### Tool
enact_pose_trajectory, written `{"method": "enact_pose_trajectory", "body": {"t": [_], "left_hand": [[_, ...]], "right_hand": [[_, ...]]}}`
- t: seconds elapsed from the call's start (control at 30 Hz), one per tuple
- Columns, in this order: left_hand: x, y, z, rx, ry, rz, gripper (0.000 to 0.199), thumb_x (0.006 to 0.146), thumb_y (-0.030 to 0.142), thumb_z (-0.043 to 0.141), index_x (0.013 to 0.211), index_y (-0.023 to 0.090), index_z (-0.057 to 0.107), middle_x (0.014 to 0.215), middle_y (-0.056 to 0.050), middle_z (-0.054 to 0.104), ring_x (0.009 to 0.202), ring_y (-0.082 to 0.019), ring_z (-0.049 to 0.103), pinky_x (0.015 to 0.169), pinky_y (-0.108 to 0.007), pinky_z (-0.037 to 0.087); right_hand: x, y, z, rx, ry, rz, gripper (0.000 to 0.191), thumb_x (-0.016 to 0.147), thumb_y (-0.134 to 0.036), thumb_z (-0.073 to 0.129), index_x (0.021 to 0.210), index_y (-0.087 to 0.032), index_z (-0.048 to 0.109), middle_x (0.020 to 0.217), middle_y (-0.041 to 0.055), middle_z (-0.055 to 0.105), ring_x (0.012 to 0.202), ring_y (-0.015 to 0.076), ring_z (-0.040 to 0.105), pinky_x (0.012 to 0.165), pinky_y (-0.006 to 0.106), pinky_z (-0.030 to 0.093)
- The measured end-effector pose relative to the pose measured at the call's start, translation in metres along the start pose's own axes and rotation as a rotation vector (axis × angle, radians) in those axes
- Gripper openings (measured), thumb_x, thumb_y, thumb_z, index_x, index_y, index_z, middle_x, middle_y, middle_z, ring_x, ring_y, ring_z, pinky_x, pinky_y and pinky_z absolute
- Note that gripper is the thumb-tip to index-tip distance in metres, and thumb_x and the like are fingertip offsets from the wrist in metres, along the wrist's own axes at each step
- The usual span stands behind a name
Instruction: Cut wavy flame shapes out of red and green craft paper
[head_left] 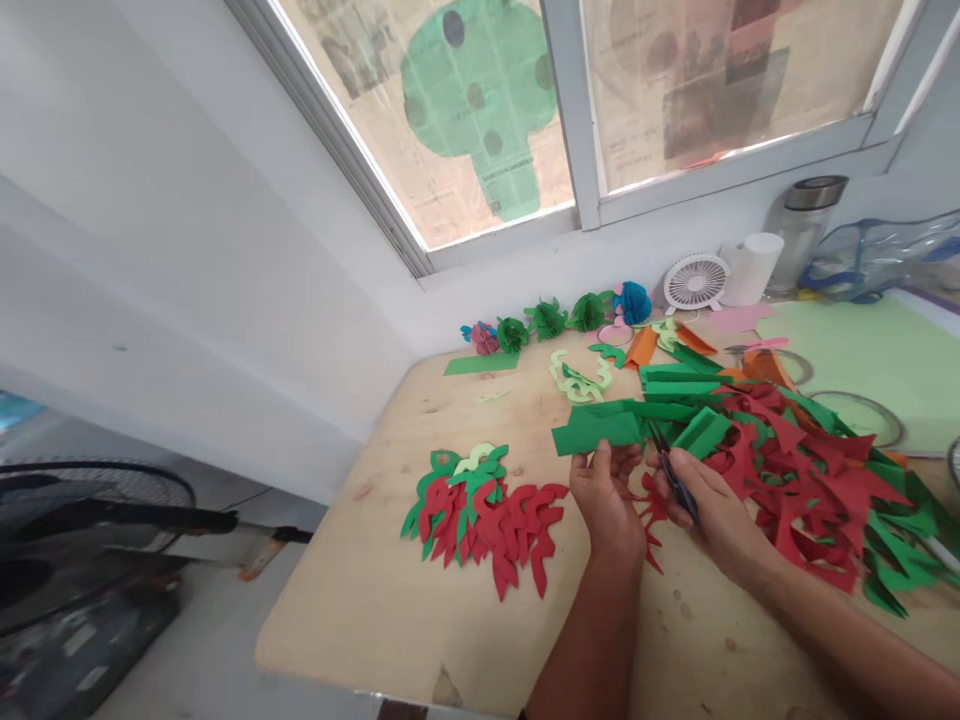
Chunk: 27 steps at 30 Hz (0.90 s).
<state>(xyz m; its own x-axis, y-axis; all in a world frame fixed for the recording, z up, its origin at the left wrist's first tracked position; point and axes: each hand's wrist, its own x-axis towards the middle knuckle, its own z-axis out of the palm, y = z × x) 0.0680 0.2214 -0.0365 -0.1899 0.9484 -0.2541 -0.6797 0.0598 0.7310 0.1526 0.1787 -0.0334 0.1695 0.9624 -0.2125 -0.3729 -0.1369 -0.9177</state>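
Note:
My left hand (609, 490) is closed on a folded strip of green paper (596, 430), thumb in front and fingers behind. Dark-handled scissors (679, 485) sit in my right hand (701, 500), with their blades pointing up and left near the strip's right end. Whether the blades touch the paper I cannot tell. Just right of my hands lies a heap of red paper scraps (795, 470) mixed with green pieces. To the left, curved red cutouts (517, 530) and green cutouts (442, 470) are piled together on the wooden table (375, 610).
Along the wall stand several green honeycomb-paper figures (549, 318), a blue one (634, 302), a small white fan (695, 283), a white cylinder (756, 268) and a bottle (806, 235). A pale green sheet (862, 360) lies at the right. A black floor fan (97, 510) is beyond the table's left edge.

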Motion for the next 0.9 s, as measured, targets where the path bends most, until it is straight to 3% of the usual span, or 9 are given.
{"method": "enact_pose_trajectory", "body": {"t": [0.1,0.23,0.4,0.57,0.73,0.9], "left_hand": [[-0.005,-0.001,0.001,0.004,-0.030,-0.024,0.029,0.067,0.034,0.068,0.086,0.017,0.056,0.067,-0.001,0.064,0.057,-0.012,0.062,0.061,-0.026,0.047],[-0.012,-0.004,0.004,0.027,-0.109,-0.062,0.026,0.065,0.031,0.070,0.083,0.016,0.059,0.067,-0.001,0.064,0.056,-0.010,0.059,0.059,-0.024,0.046],[-0.016,-0.010,0.005,0.154,-0.125,-0.127,0.027,0.061,0.033,0.074,0.074,0.014,0.062,0.060,-0.001,0.063,0.051,-0.011,0.058,0.054,-0.023,0.044],[-0.015,-0.010,0.004,0.211,-0.145,-0.170,0.024,0.058,0.030,0.076,0.065,0.011,0.064,0.058,-0.003,0.063,0.049,-0.010,0.056,0.055,-0.024,0.046],[-0.012,0.001,0.004,0.077,-0.049,-0.111,0.025,0.058,0.031,0.076,0.068,0.011,0.065,0.059,-0.002,0.064,0.051,-0.010,0.057,0.054,-0.022,0.044],[-0.009,0.006,0.005,-0.032,-0.022,-0.058,0.026,0.059,0.031,0.076,0.073,0.012,0.066,0.064,-0.003,0.065,0.056,-0.012,0.060,0.061,-0.025,0.047]], "right_hand": [[-0.002,-0.004,0.003,0.023,0.024,-0.005,0.037,0.075,-0.057,0.060,0.074,-0.021,0.055,0.053,-0.0069,0.039,0.038,0.0068,0.025,0.035,0.021,0.015],[0.003,-0.005,-0.001,0.013,0.143,-0.060,0.037,0.066,-0.053,0.071,0.074,-0.020,0.054,0.049,-0.0102,0.031,0.038,0.0062,0.022,0.035,0.020,0.016],[0.011,-0.001,-0.008,-0.016,0.226,-0.122,0.038,0.058,-0.047,0.078,0.063,-0.021,0.051,0.053,-0.0062,0.044,0.046,0.0098,0.037,0.042,0.023,0.030],[0.011,0.000,-0.010,-0.029,0.195,-0.136,0.034,0.062,-0.045,0.077,0.066,-0.019,0.056,0.060,-0.0032,0.051,0.054,0.0120,0.045,0.050,0.025,0.037],[0.006,0.000,-0.009,0.043,0.073,-0.062,0.036,0.079,-0.055,0.059,0.077,-0.019,0.057,0.051,-0.0076,0.037,0.039,0.0065,0.024,0.036,0.021,0.018],[-0.001,0.001,-0.002,0.080,-0.036,0.062,0.038,0.082,-0.053,0.056,0.076,-0.016,0.058,0.050,-0.0068,0.037,0.039,0.0049,0.023,0.038,0.021,0.013]]}}
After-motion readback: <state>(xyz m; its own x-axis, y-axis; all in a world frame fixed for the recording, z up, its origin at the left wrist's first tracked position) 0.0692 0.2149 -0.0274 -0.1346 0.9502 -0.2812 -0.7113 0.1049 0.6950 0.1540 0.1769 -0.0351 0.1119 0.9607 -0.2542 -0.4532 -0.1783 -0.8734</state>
